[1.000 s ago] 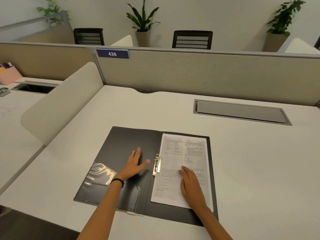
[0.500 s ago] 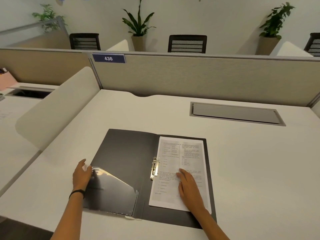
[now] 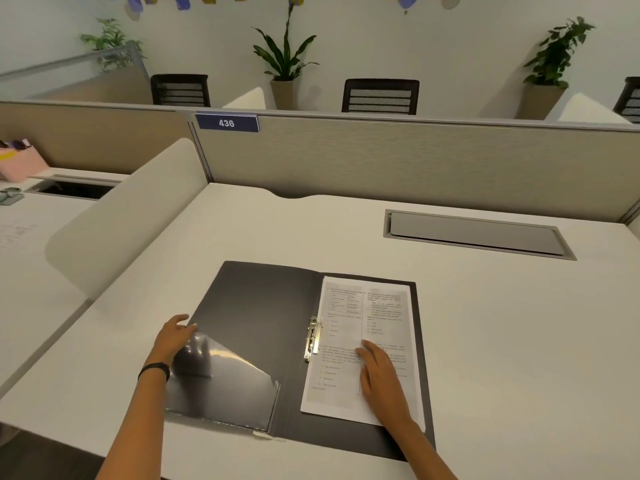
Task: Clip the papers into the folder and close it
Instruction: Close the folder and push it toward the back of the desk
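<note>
Folder: dark grey, lying open and flat on the white desk, near the front edge, spine running away from the person.
Left flap: carries a clear plastic pocket over its lower part, shiny with reflected light (the fingers show through it as a dark smudge).
Papers: a printed white stack on the right-hand flap, upright to the reader, inner edge just beside the spine.
Clip: a metal lever clamp at the spine, about halfway up the sheets; whether it is pressing the paper edge I cannot tell from here.
Left hand: at the outer edge of the left flap, thumb on top and fingers curled under, pinching that edge; a black band sits on the wrist.
Right hand: flat on the lower half of the papers, palm down, fingers spread and relaxed, gripping nothing, just weighing the stack down.
Desk: otherwise carries a grey recessed cable hatch far to the right, well apart from the folder.
Partition: beige panel along the back edge, with a blue plate reading 436.
</note>
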